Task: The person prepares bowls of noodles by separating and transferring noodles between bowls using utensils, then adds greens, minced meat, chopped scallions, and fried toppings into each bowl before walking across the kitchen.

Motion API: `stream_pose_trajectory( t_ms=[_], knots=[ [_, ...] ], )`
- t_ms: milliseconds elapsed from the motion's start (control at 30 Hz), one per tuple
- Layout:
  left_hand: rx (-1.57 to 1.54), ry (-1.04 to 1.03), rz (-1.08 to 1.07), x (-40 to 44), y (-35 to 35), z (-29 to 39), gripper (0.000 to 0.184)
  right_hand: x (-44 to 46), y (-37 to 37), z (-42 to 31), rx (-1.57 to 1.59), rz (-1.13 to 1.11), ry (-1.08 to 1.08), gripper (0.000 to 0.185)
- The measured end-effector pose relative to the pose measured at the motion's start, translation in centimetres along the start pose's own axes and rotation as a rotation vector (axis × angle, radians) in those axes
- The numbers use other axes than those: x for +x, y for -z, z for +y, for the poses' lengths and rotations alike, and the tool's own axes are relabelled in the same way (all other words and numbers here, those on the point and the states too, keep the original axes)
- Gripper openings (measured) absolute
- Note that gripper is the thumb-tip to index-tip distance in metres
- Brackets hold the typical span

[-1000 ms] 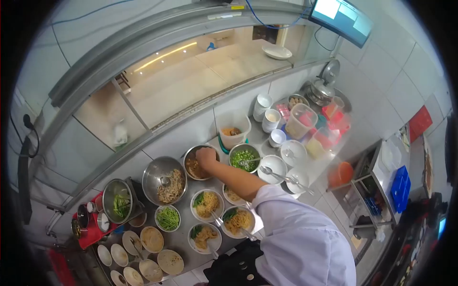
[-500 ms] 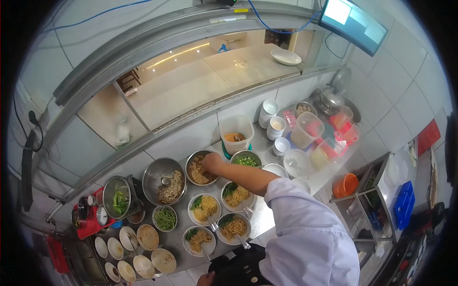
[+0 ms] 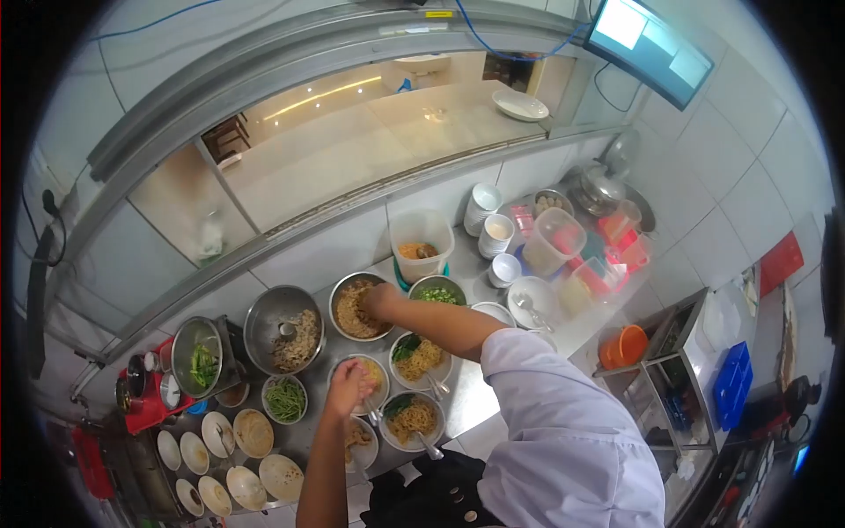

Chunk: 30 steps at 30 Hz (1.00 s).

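Observation:
My right hand (image 3: 381,302) reaches into a metal bowl (image 3: 333,308) of brown crumbly topping (image 3: 356,310). Its fingers are bent downward and look closed at the topping; their tips are hidden. Over a white bowl of yellow noodles (image 3: 377,373) hovers my left hand (image 3: 351,384), its fingers loosely curled and apart, with nothing visible in them. That hand covers much of the bowl. Two other noodle bowls with greens, one upper (image 3: 421,362) and one lower (image 3: 412,417), stand to the right with utensils in them. Part of another bowl (image 3: 359,440) shows beside my left forearm.
A large metal bowl (image 3: 264,308) with pale shredded food and a bowl of green beans (image 3: 286,399) lie left. Several used bowls (image 3: 282,478) sit lower left. Chopped greens (image 3: 437,295), a plastic tub (image 3: 421,231) and stacked small bowls (image 3: 481,207) line the right.
My left hand has risen from the lower edge to above the noodle bowl. My right hand stays at the topping bowl. The whole view has shifted slightly.

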<state>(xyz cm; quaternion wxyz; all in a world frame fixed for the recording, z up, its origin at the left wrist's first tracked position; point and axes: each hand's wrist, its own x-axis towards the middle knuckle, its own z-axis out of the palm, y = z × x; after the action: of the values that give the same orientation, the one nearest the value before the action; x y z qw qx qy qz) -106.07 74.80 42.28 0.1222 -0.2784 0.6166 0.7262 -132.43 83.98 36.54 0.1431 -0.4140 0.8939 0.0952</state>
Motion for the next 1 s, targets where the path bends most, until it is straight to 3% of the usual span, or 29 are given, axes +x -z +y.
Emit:
stream_pose_trajectory(
  t_ms=[167,267,467,567,633,733,933,1000],
  knots=[
    [-0.104,0.062,0.067,6.7,-0.2,-1.4,0.081,0.0,0.1,-0.1,0.039,0.112,-0.11,0.018],
    [-0.151,0.098,0.15,8.3,-1.3,-1.3,0.083,0.4,-2.6,0.2,0.053,0.118,-0.091,0.017],
    [-0.231,0.063,-0.04,11.5,-0.2,-2.2,0.086,-1.6,-1.3,-1.1,0.086,0.041,0.003,0.02],
    [-0.267,0.138,0.084,12.0,-1.4,-1.7,0.078,-0.8,-0.5,-0.3,0.068,0.024,-0.008,0.021],
    [-0.286,0.099,0.095,12.3,-1.6,-1.6,0.071,-1.2,1.5,-0.3,0.18,0.1,-0.081,0.022],
    [-0.363,0.022,0.057,13.3,-1.9,-2.1,0.062,0.7,-1.5,-0.3,0.178,0.094,-0.193,0.02],
    [-0.377,0.002,0.156,12.8,-2.7,-0.3,0.053,-0.4,0.6,-1.5,0.018,0.114,0.113,0.019],
    [-0.398,0.02,0.141,13.3,-2.8,-0.9,0.05,-1.1,1.6,-1.1,-0.046,0.011,0.155,0.021]
  ],
)
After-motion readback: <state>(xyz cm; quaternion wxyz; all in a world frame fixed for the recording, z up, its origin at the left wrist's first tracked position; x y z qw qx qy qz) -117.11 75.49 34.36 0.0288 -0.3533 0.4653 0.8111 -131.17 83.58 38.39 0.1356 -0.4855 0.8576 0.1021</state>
